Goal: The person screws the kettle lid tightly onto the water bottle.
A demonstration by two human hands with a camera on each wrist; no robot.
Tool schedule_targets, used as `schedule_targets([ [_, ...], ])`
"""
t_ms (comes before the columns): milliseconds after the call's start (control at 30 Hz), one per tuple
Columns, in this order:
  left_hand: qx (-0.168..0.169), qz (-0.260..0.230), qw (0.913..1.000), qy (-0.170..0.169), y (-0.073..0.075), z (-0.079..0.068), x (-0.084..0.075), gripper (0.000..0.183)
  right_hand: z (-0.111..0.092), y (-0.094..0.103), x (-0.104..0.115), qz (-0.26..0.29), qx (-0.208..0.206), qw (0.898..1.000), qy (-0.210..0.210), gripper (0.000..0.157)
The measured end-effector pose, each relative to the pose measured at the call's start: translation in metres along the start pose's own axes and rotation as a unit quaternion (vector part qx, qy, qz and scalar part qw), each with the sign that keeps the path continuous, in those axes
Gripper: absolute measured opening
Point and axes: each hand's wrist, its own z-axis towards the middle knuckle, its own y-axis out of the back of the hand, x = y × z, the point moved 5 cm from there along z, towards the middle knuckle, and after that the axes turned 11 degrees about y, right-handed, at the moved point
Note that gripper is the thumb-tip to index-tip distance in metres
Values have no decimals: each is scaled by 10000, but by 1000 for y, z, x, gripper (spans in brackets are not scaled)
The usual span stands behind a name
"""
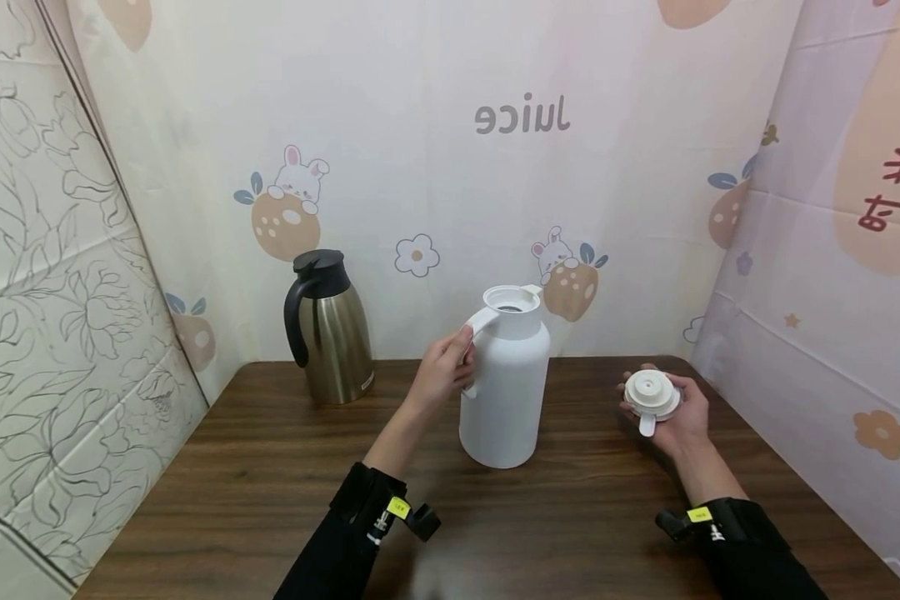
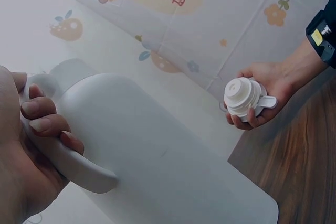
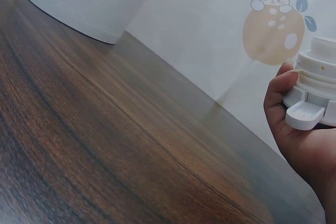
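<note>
A white thermos jug [image 1: 504, 392] stands upright on the table with its round mouth uncovered at the top. My left hand [image 1: 444, 367] grips the jug's handle, and the left wrist view shows the fingers curled round that handle [image 2: 79, 169]. Off to the right, my right hand [image 1: 682, 417] holds the white lid [image 1: 651, 395] above the table. The lid's stepped, threaded underside faces up, and a small lever [image 2: 269, 102] sticks out from its side. Fingers and thumb curl round the lid's edge in the right wrist view, where the lid [image 3: 317, 82] is partly cut off.
A steel thermos jug [image 1: 337, 333] with a black top and handle stands at the back left of the brown wooden table [image 1: 217, 492]. Printed cloth [image 1: 420, 167] hangs close behind the table and along its right side. A flowered panel [image 1: 67, 292] stands at the left.
</note>
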Motion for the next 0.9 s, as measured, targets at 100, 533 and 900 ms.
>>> schedule_targets([
  [100,-73,-57,10000,20,4,-1,5,43,0,1,0,-39,-17,10000,18,40],
  [533,-40,8,10000,-42,14,-24,2,44,1,-1,-1,-100,101,9999,27,44],
  [900,207,-105,9995,-226,20,-34,-2,44,1,1,0,-135,-11,9999,46,38],
])
